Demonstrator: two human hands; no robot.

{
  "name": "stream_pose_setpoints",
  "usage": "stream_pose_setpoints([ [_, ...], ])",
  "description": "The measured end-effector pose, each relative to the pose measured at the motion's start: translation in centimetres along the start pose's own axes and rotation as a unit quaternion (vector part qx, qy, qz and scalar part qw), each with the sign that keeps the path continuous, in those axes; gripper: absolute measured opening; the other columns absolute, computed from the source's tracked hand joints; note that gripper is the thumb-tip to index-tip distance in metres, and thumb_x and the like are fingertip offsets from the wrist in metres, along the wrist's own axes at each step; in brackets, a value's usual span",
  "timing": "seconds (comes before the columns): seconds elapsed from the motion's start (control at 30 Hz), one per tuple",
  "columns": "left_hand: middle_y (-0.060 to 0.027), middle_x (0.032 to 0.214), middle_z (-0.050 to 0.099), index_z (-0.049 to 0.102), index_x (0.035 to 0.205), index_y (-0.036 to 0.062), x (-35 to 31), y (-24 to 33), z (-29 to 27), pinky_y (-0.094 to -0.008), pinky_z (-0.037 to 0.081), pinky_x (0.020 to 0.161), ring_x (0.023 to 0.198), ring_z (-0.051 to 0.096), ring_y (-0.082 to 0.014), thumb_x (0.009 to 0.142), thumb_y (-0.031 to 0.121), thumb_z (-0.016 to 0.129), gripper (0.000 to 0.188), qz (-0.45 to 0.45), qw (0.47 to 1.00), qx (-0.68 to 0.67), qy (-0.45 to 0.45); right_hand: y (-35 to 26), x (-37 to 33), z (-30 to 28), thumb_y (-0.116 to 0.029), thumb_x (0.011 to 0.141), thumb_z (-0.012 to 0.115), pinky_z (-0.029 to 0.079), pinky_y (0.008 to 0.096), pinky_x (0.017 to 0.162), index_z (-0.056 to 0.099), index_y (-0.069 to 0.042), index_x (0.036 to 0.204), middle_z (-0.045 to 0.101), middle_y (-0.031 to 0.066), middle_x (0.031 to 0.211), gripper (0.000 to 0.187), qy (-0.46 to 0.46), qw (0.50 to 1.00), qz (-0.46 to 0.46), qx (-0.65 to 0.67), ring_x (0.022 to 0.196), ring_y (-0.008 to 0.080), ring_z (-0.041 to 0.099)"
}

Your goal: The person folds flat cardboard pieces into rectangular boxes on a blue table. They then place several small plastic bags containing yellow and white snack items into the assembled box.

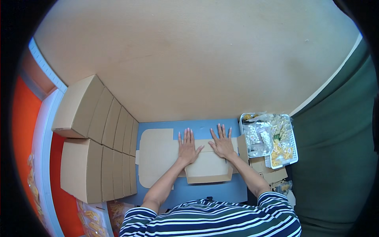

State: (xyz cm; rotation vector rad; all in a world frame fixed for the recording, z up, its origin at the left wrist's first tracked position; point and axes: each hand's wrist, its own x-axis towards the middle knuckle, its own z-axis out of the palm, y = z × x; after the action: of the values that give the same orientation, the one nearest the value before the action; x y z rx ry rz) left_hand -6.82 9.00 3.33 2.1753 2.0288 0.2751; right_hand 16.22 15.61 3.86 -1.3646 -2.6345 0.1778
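Note:
A partly folded cardboard box blank lies on the blue tabletop in front of me. Its wide rounded panel spreads out to the left, a flap stands up at the near edge, and another rises on the right. My left hand presses flat on the cardboard, fingers stretched toward the far side. Beside it, my right hand also lies flat on the blank, fingers spread. Neither hand holds anything.
Two stacked rows of closed cardboard boxes stand on the left. White plastic baskets with bagged goods sit on the right, flat cardboard below them. A tan wall rises behind the blue table; a green curtain hangs at right.

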Motion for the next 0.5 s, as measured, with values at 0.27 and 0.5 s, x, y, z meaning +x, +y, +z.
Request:
stream_pose_setpoints([
  [0.27,-0.0282,0.178,0.008,0.008,0.168,-0.0101,-1.7,-2.0,-3.0,-0.0615,-0.007,0.132,0.168,-0.001,-0.0375,0.104,0.074,0.04,0.111,-0.051,0.994,0.021,-0.09,0.4,-0.3,-0.9,-0.057,0.109,0.048,-0.003,0.0671,0.129,0.028,-0.013,0.171,0.009,0.0331,0.176,0.079,-0.003,0.998,0.026,0.063,0.164,0.0509,0.005],
  [0.5,-0.0341,0.167,0.034,0.051,0.15,-0.0064,-13.8,-4.7,-4.4,-0.0558,0.018,0.131,0.16,0.025,-0.0459,0.106,0.036,0.063,0.062,-0.18,0.932,-0.247,0.195,-0.7,-8.9,-8.8,-0.017,0.097,0.073,0.039,0.048,0.124,0.072,0.0,0.13,0.059,0.0302,0.151,0.037,0.233,0.903,0.139,0.332,0.15,0.0416,0.049],
])
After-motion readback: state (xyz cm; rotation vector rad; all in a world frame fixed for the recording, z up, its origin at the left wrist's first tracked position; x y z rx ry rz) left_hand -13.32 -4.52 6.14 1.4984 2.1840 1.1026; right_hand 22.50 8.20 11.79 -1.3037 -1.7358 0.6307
